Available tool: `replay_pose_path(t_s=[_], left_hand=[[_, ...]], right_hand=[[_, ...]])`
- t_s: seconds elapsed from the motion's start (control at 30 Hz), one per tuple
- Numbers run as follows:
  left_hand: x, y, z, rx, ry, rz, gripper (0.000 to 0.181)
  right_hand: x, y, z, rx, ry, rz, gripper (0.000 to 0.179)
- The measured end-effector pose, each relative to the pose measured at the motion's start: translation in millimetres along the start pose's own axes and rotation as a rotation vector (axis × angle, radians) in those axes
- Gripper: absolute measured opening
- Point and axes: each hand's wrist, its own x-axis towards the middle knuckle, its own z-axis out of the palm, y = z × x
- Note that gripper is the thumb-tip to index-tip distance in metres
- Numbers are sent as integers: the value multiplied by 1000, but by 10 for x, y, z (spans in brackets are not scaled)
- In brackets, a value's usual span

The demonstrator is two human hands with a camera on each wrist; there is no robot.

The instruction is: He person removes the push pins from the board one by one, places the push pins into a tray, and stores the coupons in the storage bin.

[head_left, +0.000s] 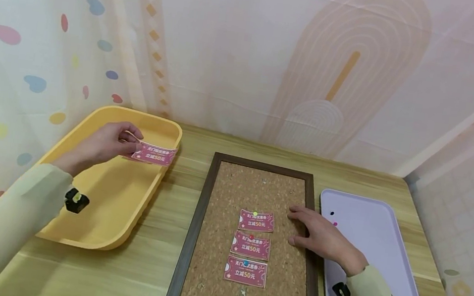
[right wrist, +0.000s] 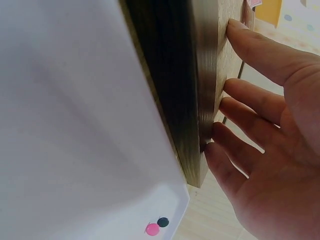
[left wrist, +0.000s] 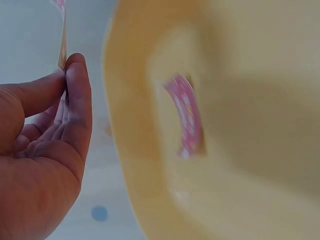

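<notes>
My left hand (head_left: 104, 146) pinches a pink coupon (head_left: 157, 154) between thumb and fingers, above the yellow bin (head_left: 106, 201). Inside that bin, the left wrist view shows another pink coupon (left wrist: 187, 117), slightly curved. On the corkboard (head_left: 232, 187), three similar coupons form a column: the upper one (head_left: 259, 223) has a lime pin at its top, the middle one (head_left: 257, 249) a red pin, the lower one (head_left: 251, 276) a blue pin. My right hand (head_left: 326, 237) rests at the board's right side, fingers spread, fingertips on the cork and frame, holding nothing.
A lilac tray (head_left: 368, 240) lies right of the board, with a black pin (head_left: 332, 213) and a pink pin (head_left: 335, 224) near its far left corner. The board's dark wooden frame (head_left: 196, 232) stands between bin and tray. A patterned curtain (head_left: 231, 57) hangs behind the table.
</notes>
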Motion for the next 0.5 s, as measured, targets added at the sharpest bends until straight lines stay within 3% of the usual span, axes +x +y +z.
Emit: replay_pose_path(t_s=[0.17, 0.5], left_hand=[[-19, -222, -82, -78, -26, -46, 28], [-38, -533, -141, -41, -68, -155, 32]], right_hand=[[-11, 5, -8, -4, 1, -3, 57], [-25, 9, -10, -12, -3, 0, 58]])
